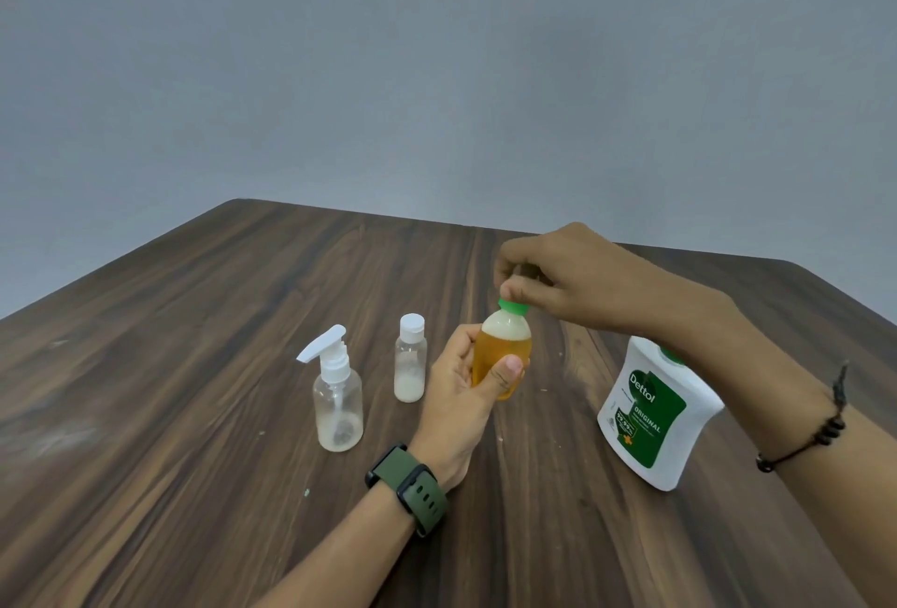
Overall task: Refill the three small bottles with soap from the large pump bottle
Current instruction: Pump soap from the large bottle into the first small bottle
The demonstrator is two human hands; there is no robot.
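My left hand (461, 386) grips a small bottle (502, 348) holding orange-amber soap, lifted just above the table. My right hand (558, 275) pinches the bottle's green cap (510, 307) from above. A clear flip-top bottle (410, 359) with a little white residue stands to the left. Further left stands a clear pump bottle (337, 396) with a white sprayer head, nearly empty. The large white Dettol bottle (655, 413) stands at the right, its top hidden behind my right forearm.
The dark wood-grain table (194, 340) carries all the bottles; its far edge meets a grey wall. A green watch is on my left wrist, and a black cord bracelet on my right.
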